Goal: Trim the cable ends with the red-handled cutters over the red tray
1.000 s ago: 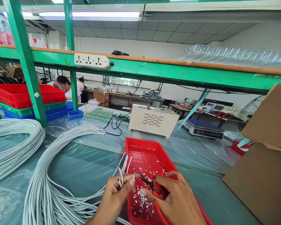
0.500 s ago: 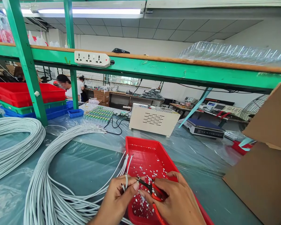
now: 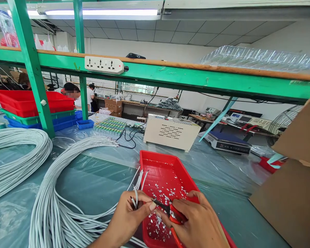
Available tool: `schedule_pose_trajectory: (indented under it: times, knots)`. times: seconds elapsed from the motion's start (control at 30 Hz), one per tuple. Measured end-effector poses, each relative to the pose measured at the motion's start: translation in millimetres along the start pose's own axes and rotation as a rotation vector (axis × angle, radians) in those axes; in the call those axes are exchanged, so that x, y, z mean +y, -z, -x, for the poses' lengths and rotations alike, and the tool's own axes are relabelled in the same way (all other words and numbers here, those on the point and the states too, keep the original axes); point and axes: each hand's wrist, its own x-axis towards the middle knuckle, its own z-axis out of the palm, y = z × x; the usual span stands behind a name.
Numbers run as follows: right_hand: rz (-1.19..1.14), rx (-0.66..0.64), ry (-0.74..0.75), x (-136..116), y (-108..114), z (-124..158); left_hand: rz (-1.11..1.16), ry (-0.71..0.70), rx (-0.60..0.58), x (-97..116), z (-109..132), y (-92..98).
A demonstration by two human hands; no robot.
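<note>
- Tips of the red-handled pliers (image 3: 167, 209) had come right up to the left fingertips; a second earlier a small gap showed. Both hands otherwise stayed roughly put.
- Left hand (image 3: 129, 213): thumb and forefinger pinched together, other fingers curled round white cable (image 3: 136, 198), over the tray's left edge.
- Right hand (image 3: 197, 218): wrapped round the plier handles, tool angled toward the left pinch.
- Doing it well, as I judged it: pinch firm and close behind the cable end, tips taking a shallow bite, steady wrist, thumb clear of the jaws. Better kept above the red tray (image 3: 155, 172) so bits fell among the silvery scraps (image 3: 158, 225).
- Hidden: the exact cable end, buried between finger and thumb. Couldn't tell whether the jaws were shut on anything, or if the tool was pliers or cutters. Right fingers' undersides were out of sight.
- Left of the tray, the cable bundle (image 3: 48, 196) swept round in a loop, its near part cut off at the bottom.
- Right: cardboard (image 3: 281, 203), cut off at the edge.
- Beyond: beige box (image 3: 172, 132), its far side hidden; scale (image 3: 227, 143) beside it.
- Far back: two people (image 3: 90, 98), partly behind a green post, hands not readable.
</note>
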Motion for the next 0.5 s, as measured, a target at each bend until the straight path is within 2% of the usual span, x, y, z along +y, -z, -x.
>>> schedule_pose_trajectory:
  times: [0.1,0.2,0.27,0.33,0.4,0.5]
  knots:
    - [0.014,-0.019,-0.003,-1,-2,1,-0.115,-0.064,0.011,4,1,-0.6]
    - [0.039,-0.009,-0.008,-2,-4,2,-0.289,-0.207,0.068,9,4,-0.1]
    - [0.044,-0.002,-0.009,-3,-3,2,-0.362,-0.282,0.063,11,5,0.6]
    - [0.04,0.018,0.001,-4,-2,2,-0.381,-0.274,0.03,13,5,1.2]
    - [0.048,0.053,0.018,-3,-1,1,-0.345,-0.206,0.009,14,5,1.3]
    - [0.069,0.085,0.042,-3,0,-1,-0.262,-0.131,0.031,12,5,0.4]
